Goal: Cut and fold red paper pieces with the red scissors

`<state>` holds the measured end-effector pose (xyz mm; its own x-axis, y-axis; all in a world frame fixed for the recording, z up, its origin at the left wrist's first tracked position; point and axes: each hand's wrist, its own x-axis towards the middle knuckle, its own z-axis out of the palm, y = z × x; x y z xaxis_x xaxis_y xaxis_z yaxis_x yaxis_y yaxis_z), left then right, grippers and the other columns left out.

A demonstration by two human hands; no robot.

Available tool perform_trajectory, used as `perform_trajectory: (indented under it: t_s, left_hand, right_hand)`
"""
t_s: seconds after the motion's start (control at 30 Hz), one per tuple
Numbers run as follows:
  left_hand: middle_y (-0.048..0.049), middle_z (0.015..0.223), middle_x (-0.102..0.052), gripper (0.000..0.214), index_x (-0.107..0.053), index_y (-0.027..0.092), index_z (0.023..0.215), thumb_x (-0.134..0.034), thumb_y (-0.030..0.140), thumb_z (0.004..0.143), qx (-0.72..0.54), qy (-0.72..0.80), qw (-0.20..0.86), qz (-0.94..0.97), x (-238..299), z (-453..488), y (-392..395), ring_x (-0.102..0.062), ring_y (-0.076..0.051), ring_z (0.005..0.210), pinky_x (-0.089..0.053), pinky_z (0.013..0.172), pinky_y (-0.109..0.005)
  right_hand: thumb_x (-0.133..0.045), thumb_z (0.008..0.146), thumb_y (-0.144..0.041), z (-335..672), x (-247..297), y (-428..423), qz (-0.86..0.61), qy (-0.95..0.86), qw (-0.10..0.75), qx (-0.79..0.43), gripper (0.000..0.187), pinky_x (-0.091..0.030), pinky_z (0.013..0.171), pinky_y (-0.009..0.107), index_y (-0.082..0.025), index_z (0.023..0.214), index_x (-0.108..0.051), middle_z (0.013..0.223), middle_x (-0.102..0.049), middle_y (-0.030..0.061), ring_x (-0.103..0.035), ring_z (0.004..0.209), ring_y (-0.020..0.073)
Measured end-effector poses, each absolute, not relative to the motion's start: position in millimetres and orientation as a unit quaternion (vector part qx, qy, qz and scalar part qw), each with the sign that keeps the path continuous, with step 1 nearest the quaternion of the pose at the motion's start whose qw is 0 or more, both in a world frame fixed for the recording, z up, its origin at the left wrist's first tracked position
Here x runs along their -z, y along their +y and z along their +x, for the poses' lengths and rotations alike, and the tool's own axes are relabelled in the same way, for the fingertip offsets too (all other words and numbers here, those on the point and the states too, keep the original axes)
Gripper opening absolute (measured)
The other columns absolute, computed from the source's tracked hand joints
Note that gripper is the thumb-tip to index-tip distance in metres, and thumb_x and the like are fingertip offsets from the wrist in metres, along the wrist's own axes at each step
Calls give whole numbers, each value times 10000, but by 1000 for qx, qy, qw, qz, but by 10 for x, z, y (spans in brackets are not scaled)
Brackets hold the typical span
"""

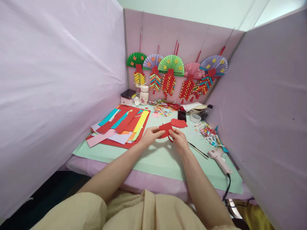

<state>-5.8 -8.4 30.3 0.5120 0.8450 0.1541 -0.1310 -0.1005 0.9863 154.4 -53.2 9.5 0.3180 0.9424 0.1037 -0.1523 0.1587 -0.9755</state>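
Both hands, the left hand (150, 135) and the right hand (178, 140), are pinched close together on one red paper piece (165, 129), held just above the middle of the green mat (163, 159). An uneven pull could, I think, crease or tear it. Five paper fans (170, 64) hang at twelve o'clock; one pile of coloured sheets (120, 126) lies at ten, one glue gun (218, 158) at four.

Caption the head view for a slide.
Left hand and right hand hold a red paper piece over a green mat, between coloured paper sheets and a glue gun.
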Motion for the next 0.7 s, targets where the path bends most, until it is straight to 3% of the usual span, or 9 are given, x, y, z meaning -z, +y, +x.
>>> perform_trajectory:
  t_s: [0.13,0.37,0.5,0.6,0.7]
  left_hand:
    - [-81,915,-708,439,-725,138,970,-764,433,647,-375,301,654,584,-298,-47,-78,-628,-168,776,-526,741,-311]
    - [-51,723,-693,357,-732,118,779,-752,449,646,-412,346,608,585,-208,-17,-41,-605,-153,669,-491,634,-270]
    - [-43,689,-686,352,-723,118,743,-755,452,634,-434,355,590,580,-221,-51,-10,-609,-157,651,-488,619,-269]
    - [-67,730,-697,384,-709,107,739,-779,457,598,-449,366,605,546,-274,-134,69,-635,-175,678,-516,653,-300]
    - [-79,734,-692,394,-676,104,685,-811,449,551,-462,376,610,522,-341,-229,157,-646,-180,688,-532,663,-315]
  right_hand:
    - [-743,657,-422,1494,-151,-579,-505,-414,640,-406,293,-427,694,290,-177,807,-689,802,-707,31,-594,720,168]
    - [-749,643,-415,1339,-203,-623,-510,-406,649,-392,289,-427,672,294,-167,775,-677,739,-686,24,-573,685,163]
    - [-703,695,-437,1454,-226,-606,-520,-452,619,-376,320,-444,724,305,-166,864,-674,834,-696,47,-602,755,177]
    - [-624,761,-431,1751,-296,-608,-582,-496,578,-285,342,-443,746,311,-180,991,-656,964,-690,68,-613,821,189]
    - [-589,781,-342,2040,-356,-612,-700,-560,425,-127,194,-405,690,304,-176,831,-678,840,-691,72,-595,758,193]
